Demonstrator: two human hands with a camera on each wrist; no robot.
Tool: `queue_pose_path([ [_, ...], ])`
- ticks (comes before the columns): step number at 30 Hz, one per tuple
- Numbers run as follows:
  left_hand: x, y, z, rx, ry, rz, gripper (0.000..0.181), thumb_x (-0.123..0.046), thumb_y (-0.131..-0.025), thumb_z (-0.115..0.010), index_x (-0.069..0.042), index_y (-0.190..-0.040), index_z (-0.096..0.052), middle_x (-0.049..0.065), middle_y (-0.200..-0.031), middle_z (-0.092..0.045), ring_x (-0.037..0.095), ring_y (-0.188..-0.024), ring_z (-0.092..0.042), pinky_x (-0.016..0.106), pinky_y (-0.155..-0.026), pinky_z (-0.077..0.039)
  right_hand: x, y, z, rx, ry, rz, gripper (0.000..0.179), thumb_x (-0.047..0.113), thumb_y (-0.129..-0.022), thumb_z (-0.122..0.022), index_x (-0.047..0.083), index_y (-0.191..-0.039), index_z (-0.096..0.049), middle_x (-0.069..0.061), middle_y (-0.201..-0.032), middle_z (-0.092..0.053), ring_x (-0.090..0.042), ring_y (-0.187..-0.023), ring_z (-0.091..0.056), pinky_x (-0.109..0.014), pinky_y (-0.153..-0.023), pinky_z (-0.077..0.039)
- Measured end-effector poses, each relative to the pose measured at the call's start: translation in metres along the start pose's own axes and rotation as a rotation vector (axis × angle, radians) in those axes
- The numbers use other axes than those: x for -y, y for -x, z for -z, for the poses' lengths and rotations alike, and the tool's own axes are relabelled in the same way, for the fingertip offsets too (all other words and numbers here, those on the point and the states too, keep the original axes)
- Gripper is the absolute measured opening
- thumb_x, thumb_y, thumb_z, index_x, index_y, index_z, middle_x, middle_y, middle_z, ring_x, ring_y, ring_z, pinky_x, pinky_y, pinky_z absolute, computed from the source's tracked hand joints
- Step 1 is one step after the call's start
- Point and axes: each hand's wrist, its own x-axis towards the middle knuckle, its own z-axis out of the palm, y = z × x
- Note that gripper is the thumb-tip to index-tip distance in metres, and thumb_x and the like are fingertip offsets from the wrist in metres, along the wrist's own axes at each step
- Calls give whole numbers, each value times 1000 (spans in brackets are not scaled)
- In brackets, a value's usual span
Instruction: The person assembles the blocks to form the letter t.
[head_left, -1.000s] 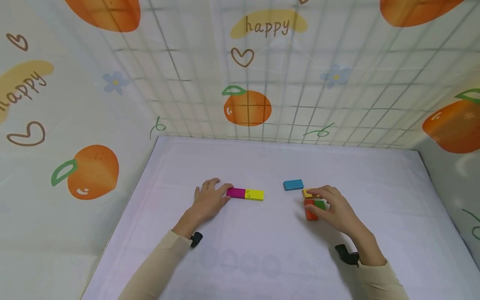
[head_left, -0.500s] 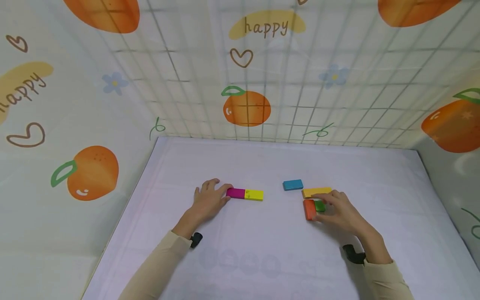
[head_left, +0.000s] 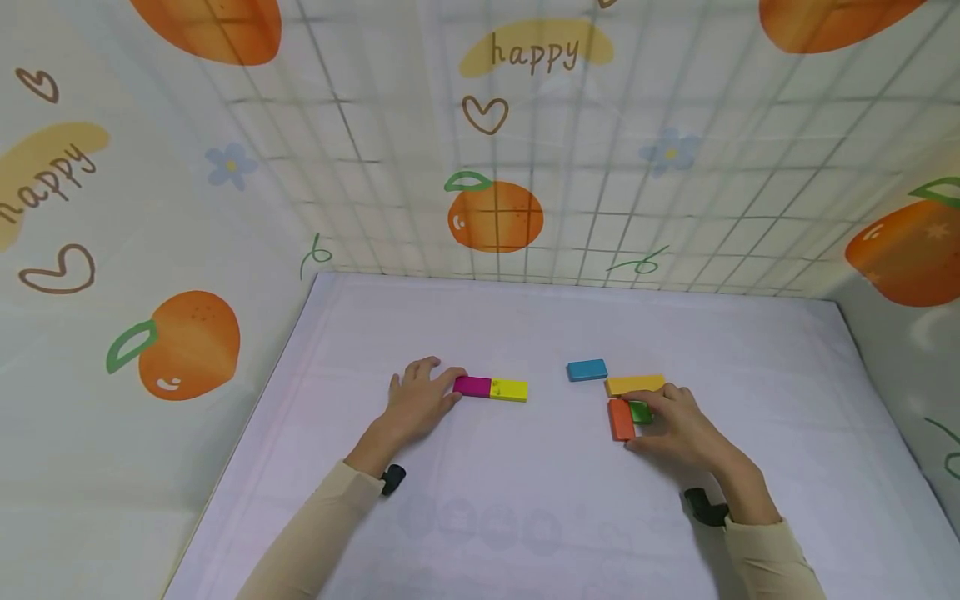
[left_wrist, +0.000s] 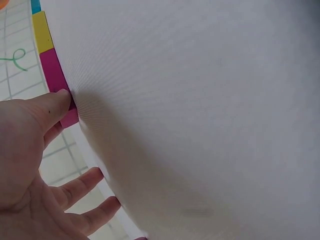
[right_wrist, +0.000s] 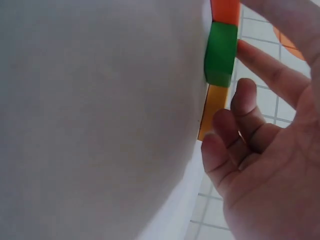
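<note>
My left hand (head_left: pixel 414 406) pinches the left end of a magenta block (head_left: pixel 474 386) between thumb and index finger, its other fingers spread on the table. A bright yellow block (head_left: pixel 510 390) lies end to end with the magenta one. On the other side, my right hand (head_left: pixel 688 432) spans an orange-red block (head_left: pixel 621 420), index fingertip at its far end and thumb at its near end. Right of that block sits a small green block (head_left: pixel 641 412), partly covered by the hand. Just beyond them lies a long amber block (head_left: pixel 634 384), which in the right wrist view shows past the green block (right_wrist: pixel 221 52).
A blue block (head_left: pixel 587 370) lies behind and left of the amber one. The white tabletop (head_left: pixel 480 483) runs up to a patterned curtain (head_left: pixel 375 167) at the back and both sides.
My right hand has shifted slightly right and toward me, uncovering the amber block; its thumb has come to the orange-red block's near end. The left hand has stayed still.
</note>
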Motion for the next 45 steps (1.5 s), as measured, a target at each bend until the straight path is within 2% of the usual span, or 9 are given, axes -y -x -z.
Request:
queue_pose_path([
  [6,0,0,0,-6,-3,-2,44,-42,-101,-57,-39,-144,-49,16,-153,-34,41,-140,-28,74,-105,-24,0,-1,-1,-9,-1,23,68,27,-74,-91,12,-133,-62,-5,-106,-53,-24,-102,-40,-37,-76,-44],
  [22,0,0,1,2,9,3,43,-41,-102,-56,-38,-144,-49,16,-153,-34,42,-140,-28,74,-106,-22,10,-9,4,-14,-31,39,64,29,-76,-90,13,-131,-62,-7,-111,-54,-24,-100,-41,-38,-77,-44],
  [28,0,0,0,-12,11,-6,43,-40,-101,-58,-37,-144,-50,16,-152,-35,42,-140,-29,74,-106,-22,17,-19,3,-20,-15,74,66,31,-76,-90,14,-133,-62,-6,-104,-54,-23,-99,-42,-38,-77,-44],
  [38,1,0,-1,-8,9,-7,42,-41,-102,-56,-39,-143,-50,16,-153,-35,41,-140,-28,75,-106,-22,34,-43,-3,-57,-45,191,60,34,-78,-88,15,-129,-63,-6,-90,-48,-21,-90,-39,-33,-70,-36],
  [45,1,0,0,-8,6,-4,42,-41,-102,-56,-39,-144,-49,15,-153,-35,41,-140,-28,74,-106,-22,46,-59,-7,-72,-73,221,63,35,-77,-88,16,-132,-63,-9,-91,-50,-21,-87,-39,-33,-69,-34],
])
